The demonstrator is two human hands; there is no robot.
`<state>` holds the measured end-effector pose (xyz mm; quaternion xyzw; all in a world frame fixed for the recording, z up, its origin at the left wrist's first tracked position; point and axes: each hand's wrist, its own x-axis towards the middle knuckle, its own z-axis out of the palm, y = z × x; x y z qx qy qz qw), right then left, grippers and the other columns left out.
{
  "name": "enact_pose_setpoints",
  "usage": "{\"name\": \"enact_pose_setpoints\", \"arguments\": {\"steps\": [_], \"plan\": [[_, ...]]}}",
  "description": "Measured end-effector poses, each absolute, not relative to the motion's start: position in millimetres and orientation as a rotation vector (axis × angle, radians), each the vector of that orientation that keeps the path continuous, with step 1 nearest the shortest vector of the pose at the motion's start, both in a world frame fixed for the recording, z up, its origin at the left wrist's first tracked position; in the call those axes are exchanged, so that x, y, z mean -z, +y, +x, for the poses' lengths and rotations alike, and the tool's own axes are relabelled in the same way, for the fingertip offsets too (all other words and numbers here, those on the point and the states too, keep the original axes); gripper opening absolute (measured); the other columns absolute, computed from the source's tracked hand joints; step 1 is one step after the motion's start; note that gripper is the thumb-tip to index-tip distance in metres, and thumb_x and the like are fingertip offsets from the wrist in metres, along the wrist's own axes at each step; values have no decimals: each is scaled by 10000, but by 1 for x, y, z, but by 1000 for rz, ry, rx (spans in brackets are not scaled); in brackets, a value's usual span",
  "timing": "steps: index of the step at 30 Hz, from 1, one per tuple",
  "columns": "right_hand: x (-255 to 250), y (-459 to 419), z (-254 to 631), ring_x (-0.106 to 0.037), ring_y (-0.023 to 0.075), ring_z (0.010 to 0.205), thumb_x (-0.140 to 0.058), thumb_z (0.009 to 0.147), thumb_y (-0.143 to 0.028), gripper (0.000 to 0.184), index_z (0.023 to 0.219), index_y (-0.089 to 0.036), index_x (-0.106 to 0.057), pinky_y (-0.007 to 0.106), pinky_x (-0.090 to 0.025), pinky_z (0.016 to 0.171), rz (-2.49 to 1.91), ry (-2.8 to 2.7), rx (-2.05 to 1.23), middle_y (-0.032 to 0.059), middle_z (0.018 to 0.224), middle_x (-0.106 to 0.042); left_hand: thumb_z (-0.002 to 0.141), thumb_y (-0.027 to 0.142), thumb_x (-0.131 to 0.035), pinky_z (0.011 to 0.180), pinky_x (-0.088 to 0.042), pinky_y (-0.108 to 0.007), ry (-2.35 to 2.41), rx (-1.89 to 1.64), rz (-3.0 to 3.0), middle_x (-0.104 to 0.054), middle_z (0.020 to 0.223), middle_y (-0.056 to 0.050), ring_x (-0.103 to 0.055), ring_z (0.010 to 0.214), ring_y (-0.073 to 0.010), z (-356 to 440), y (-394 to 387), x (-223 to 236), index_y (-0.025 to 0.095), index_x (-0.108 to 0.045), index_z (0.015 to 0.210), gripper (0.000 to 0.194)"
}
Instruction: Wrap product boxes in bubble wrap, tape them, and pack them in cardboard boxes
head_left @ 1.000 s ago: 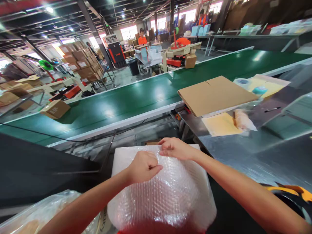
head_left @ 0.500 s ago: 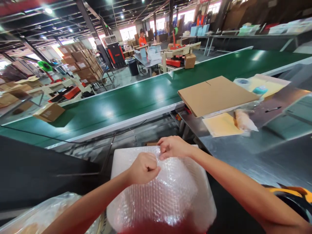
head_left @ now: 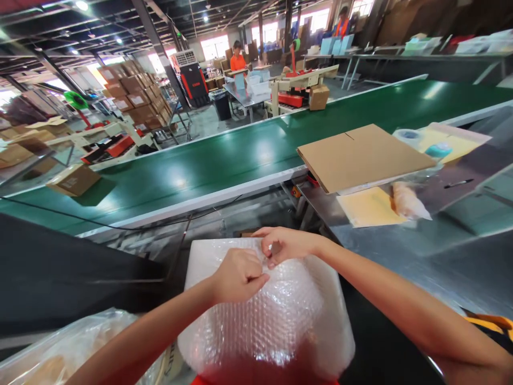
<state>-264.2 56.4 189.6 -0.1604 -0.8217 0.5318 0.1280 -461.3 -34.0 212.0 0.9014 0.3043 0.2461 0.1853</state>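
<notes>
A large roll of clear bubble wrap (head_left: 260, 326) lies right in front of my body, bulging and shiny. Over its upper part, my left hand (head_left: 239, 275) is closed with the thumb along the curled fingers, gripping the film. Close by on the right, my right hand (head_left: 289, 246) pinches the bubble wrap between thumb and index finger near the far edge. The fingertips of both hands nearly meet. Exactly how much film each hand holds is hidden under the fingers.
Beyond the roll runs a green conveyor belt (head_left: 224, 160) carrying a carton (head_left: 74, 180). To the right, a metal table (head_left: 385, 262) bears flat cardboard (head_left: 366, 155), a yellow padded envelope (head_left: 371, 207) and a pen (head_left: 459, 183). A plastic bag (head_left: 96, 337) sits at lower left. A person (head_left: 238, 60) stands in the background.
Both hands stay on the bubble wrap and have shifted only slightly. The right hand's thumb and index finger now form a rounder pinch. The camera view has moved a little.
</notes>
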Motion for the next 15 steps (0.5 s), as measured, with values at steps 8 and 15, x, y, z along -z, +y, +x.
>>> {"name": "enact_pose_setpoints", "arguments": {"steps": [8,15], "plan": [[-182,71,-264,-540,270,1174,-578,779,-675,493,883,-210,-454,422,-458,926,-865,-2026,-1635,124,1132,-603,861,238,-497,493,-259,-295,932,-839,2603,-414,425,31,-357,460,-102,-451,-37,-208,193,-350,436,452],[-172,106,-267,-609,340,1021,-254,785,-861,846,891,-152,-702,474,-438,953,-1133,-2466,-1807,136,1029,-691,802,262,-558,447,-299,-328,827,-903,2836,-484,409,1,-409,439,-126,-420,-37,-207,191,-522,438,373]]}}
